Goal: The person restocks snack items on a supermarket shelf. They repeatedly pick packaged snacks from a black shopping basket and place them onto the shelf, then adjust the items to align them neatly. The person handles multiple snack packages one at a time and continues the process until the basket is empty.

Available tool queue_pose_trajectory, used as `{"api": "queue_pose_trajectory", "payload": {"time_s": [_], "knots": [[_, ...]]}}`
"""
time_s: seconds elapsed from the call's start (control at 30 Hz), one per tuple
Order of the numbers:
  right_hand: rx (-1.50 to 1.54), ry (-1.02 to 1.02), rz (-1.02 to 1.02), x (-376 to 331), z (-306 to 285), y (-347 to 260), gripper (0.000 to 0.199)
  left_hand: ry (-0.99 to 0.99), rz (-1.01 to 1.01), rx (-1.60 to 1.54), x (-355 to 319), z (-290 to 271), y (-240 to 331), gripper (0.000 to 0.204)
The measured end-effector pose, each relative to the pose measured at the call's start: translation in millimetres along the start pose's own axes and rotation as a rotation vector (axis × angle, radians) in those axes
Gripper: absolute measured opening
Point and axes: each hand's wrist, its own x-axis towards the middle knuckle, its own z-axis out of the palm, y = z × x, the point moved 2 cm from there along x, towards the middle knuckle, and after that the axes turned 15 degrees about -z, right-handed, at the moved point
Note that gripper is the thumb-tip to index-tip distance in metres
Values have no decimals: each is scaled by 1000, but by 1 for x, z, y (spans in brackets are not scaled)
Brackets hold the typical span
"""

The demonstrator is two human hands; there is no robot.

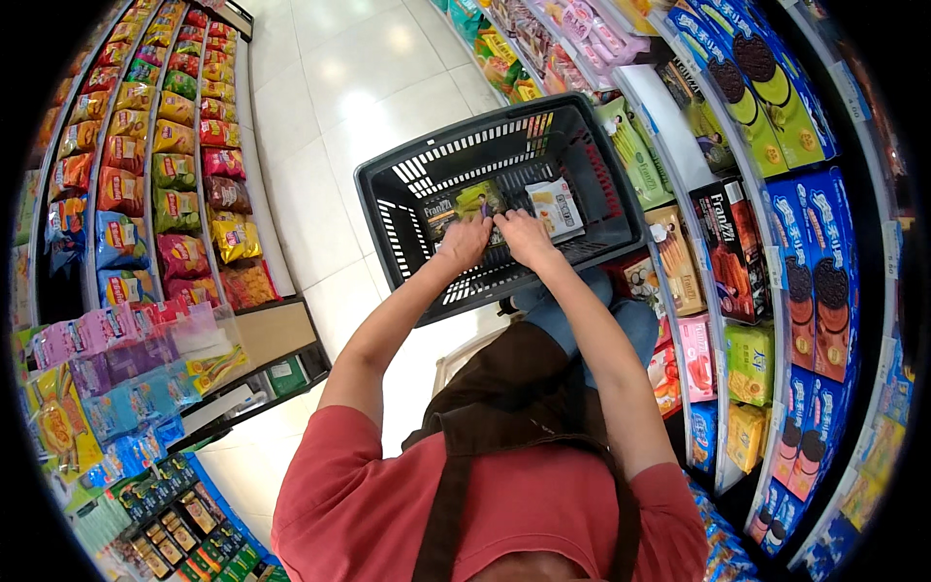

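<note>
Both my hands reach down into a dark grey plastic shopping basket (427,157). Inside it lies a black and green snack box (441,213), with a white snack package (557,209) to its right. My left hand (465,241) is closed on the near edge of the snack box, its fingers curled. Beside it, my right hand (525,236) is closed at the box's right near corner, its fingertips almost meeting the left ones. The undersides of both hands are hidden, and so is the near part of the box.
Close on the right rises a shelf holding blue cookie boxes (810,267), a black and red box (729,247) and a pink box (695,357). Bagged snacks (176,177) fill racks on the left. Pale floor tiles (335,78) run between the shelves. My knees are beneath the basket's near right corner.
</note>
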Motion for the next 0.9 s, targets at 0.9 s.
{"api": "queue_pose_trajectory", "payload": {"time_s": [0.9], "knots": [[315,-363,174,4,30,6,23,-245,-65,-31,-5,74,4,28]]}}
